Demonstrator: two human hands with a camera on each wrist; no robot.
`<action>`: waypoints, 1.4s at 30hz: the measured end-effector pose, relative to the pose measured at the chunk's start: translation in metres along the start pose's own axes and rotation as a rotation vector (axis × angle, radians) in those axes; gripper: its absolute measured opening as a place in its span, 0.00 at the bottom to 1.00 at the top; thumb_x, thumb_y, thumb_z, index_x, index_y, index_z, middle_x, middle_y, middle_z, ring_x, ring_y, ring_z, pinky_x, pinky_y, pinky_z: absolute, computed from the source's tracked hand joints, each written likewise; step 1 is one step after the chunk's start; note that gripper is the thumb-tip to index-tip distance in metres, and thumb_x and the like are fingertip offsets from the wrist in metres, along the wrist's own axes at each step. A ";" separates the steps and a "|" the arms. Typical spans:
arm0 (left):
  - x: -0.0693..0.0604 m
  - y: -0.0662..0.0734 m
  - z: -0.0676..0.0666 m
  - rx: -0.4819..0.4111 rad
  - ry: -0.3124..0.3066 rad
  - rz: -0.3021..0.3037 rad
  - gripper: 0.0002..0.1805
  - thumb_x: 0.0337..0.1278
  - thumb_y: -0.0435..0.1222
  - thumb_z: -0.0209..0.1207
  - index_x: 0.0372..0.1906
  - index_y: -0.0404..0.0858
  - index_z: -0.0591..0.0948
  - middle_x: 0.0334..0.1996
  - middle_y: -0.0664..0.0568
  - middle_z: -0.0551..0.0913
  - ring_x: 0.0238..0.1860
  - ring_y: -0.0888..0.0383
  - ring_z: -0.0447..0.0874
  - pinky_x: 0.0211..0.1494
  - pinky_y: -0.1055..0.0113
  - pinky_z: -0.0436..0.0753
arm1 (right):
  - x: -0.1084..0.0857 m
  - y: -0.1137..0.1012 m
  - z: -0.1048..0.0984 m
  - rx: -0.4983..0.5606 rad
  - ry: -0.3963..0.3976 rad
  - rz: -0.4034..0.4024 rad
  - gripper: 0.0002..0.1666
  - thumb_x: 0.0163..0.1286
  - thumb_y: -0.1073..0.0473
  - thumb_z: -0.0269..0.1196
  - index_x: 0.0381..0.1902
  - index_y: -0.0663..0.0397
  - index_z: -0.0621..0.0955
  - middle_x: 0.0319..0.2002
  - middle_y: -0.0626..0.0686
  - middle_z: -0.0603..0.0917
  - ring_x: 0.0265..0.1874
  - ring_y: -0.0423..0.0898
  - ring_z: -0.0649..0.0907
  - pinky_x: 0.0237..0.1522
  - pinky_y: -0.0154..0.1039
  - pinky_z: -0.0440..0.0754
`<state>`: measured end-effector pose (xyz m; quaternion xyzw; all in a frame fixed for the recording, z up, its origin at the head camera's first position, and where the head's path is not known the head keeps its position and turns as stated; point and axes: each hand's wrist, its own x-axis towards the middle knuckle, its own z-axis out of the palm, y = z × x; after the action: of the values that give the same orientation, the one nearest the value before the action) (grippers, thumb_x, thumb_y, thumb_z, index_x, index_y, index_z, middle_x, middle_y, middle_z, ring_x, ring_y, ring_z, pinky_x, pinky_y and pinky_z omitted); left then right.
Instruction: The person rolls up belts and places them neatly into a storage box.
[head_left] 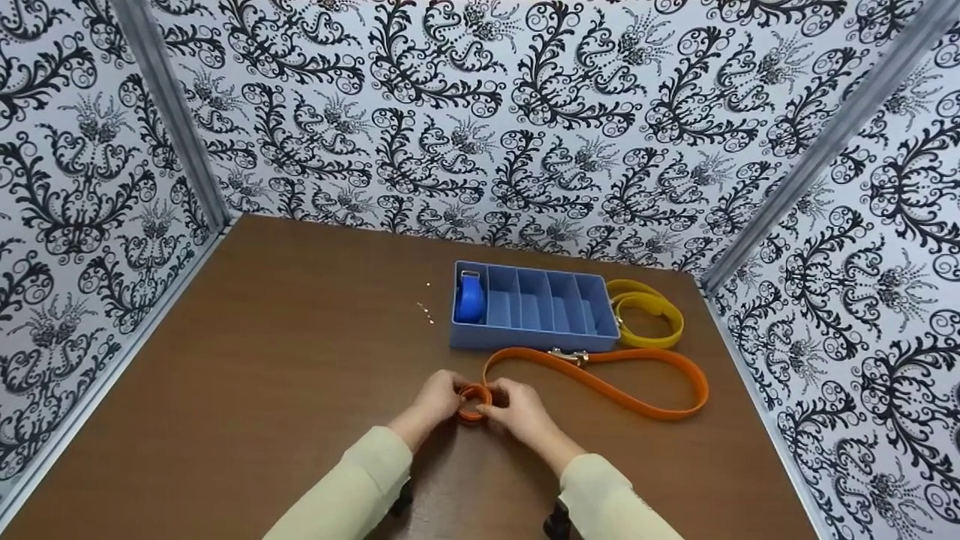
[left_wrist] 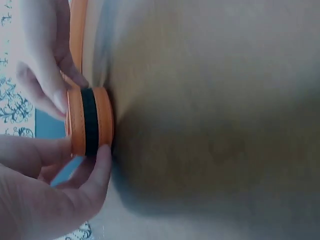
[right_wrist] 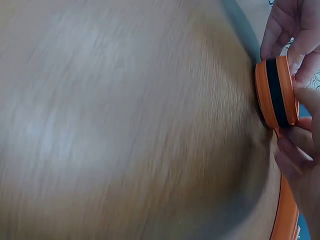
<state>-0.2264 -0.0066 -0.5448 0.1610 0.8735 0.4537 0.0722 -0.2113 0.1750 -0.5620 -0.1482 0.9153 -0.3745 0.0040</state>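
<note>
Both hands hold a coiled orange strap (head_left: 473, 417) low over the brown table, one on each side of the ring. Its outer face shows a black stripe between orange edges in the left wrist view, where the coil (left_wrist: 77, 122) stands on edge to the table surface. The left hand (head_left: 439, 397) pinches the coil with thumb and fingers; the right hand (head_left: 525, 411) grips the opposite side. From the coil, the uncoiled length of strap (head_left: 679, 412) runs right in a large loop, with a silver metal clip (head_left: 568, 357) lying near the tray's front.
A blue tray (head_left: 536, 337) with several compartments stands behind the hands; a rolled blue strap (head_left: 471, 300) lies in its leftmost compartment. A coiled yellow strap (head_left: 677, 322) lies right of the tray. Small pale specks (head_left: 426, 309) dot the table (head_left: 300, 337). Patterned walls enclose it.
</note>
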 end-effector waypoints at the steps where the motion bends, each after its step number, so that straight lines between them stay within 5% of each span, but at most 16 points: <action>1: 0.003 0.000 -0.002 0.030 -0.029 0.030 0.14 0.41 0.16 0.57 0.32 0.31 0.88 0.29 0.47 0.86 0.30 0.55 0.78 0.37 0.63 0.79 | -0.001 0.000 -0.002 0.002 -0.019 -0.013 0.16 0.59 0.55 0.73 0.41 0.57 0.84 0.37 0.50 0.83 0.40 0.49 0.81 0.47 0.47 0.80; 6: 0.019 -0.014 -0.006 0.106 -0.165 0.186 0.15 0.41 0.17 0.57 0.26 0.37 0.88 0.21 0.55 0.81 0.22 0.61 0.71 0.29 0.70 0.74 | -0.003 0.004 -0.008 -0.042 -0.067 -0.103 0.16 0.57 0.52 0.74 0.36 0.57 0.84 0.34 0.49 0.82 0.37 0.46 0.81 0.43 0.42 0.80; 11: 0.019 -0.005 -0.019 0.159 -0.241 0.264 0.12 0.47 0.18 0.60 0.28 0.36 0.88 0.23 0.50 0.83 0.24 0.61 0.70 0.31 0.68 0.73 | -0.002 0.004 -0.008 -0.213 -0.086 -0.200 0.14 0.58 0.52 0.73 0.34 0.52 0.80 0.33 0.46 0.78 0.33 0.42 0.77 0.39 0.39 0.78; 14: 0.023 -0.009 -0.021 0.232 -0.227 0.367 0.10 0.50 0.21 0.61 0.30 0.37 0.88 0.24 0.49 0.84 0.25 0.61 0.70 0.32 0.68 0.74 | 0.000 -0.001 -0.007 -0.276 -0.074 -0.246 0.11 0.60 0.57 0.71 0.35 0.50 0.78 0.33 0.46 0.75 0.33 0.42 0.75 0.39 0.40 0.77; 18: 0.027 -0.025 -0.017 0.335 -0.130 0.564 0.09 0.49 0.22 0.62 0.31 0.37 0.88 0.26 0.50 0.85 0.27 0.57 0.75 0.34 0.65 0.75 | 0.000 -0.006 -0.002 -0.313 -0.050 -0.317 0.11 0.62 0.60 0.69 0.38 0.51 0.77 0.35 0.47 0.77 0.37 0.45 0.77 0.43 0.42 0.77; 21: 0.029 -0.033 -0.011 0.388 -0.053 0.624 0.10 0.50 0.23 0.62 0.34 0.36 0.89 0.28 0.50 0.86 0.31 0.52 0.78 0.38 0.63 0.76 | 0.001 -0.005 0.001 -0.335 -0.039 -0.389 0.12 0.63 0.59 0.69 0.42 0.53 0.80 0.38 0.50 0.78 0.40 0.47 0.78 0.45 0.43 0.77; 27: 0.030 -0.033 -0.006 0.353 0.006 0.493 0.09 0.48 0.25 0.65 0.37 0.34 0.88 0.31 0.48 0.85 0.36 0.50 0.80 0.43 0.60 0.78 | 0.005 -0.005 0.004 -0.366 -0.001 -0.503 0.07 0.58 0.58 0.72 0.33 0.52 0.86 0.35 0.50 0.71 0.37 0.47 0.73 0.39 0.40 0.73; 32: 0.028 -0.031 -0.005 0.289 0.127 0.344 0.10 0.42 0.27 0.71 0.34 0.32 0.86 0.29 0.47 0.84 0.33 0.50 0.81 0.40 0.59 0.79 | 0.011 -0.011 0.008 -0.453 -0.014 -0.574 0.07 0.56 0.58 0.73 0.25 0.52 0.85 0.38 0.52 0.74 0.42 0.48 0.73 0.42 0.38 0.76; 38: 0.017 -0.027 -0.004 0.242 0.236 0.090 0.13 0.42 0.36 0.74 0.34 0.33 0.86 0.28 0.47 0.85 0.32 0.48 0.83 0.37 0.58 0.80 | 0.012 -0.020 0.016 -0.533 -0.009 -0.548 0.06 0.56 0.57 0.73 0.26 0.52 0.86 0.35 0.48 0.83 0.43 0.48 0.77 0.46 0.37 0.79; 42: 0.009 -0.020 -0.001 0.255 0.234 -0.046 0.14 0.45 0.39 0.72 0.35 0.33 0.85 0.31 0.45 0.86 0.35 0.45 0.84 0.39 0.54 0.81 | 0.010 -0.026 0.024 -0.588 0.028 -0.486 0.04 0.57 0.57 0.73 0.28 0.50 0.87 0.31 0.46 0.84 0.39 0.48 0.76 0.40 0.35 0.78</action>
<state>-0.2399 -0.0149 -0.5606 0.0947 0.9299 0.3530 -0.0407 -0.2110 0.1384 -0.5605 -0.3507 0.9218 -0.0878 -0.1402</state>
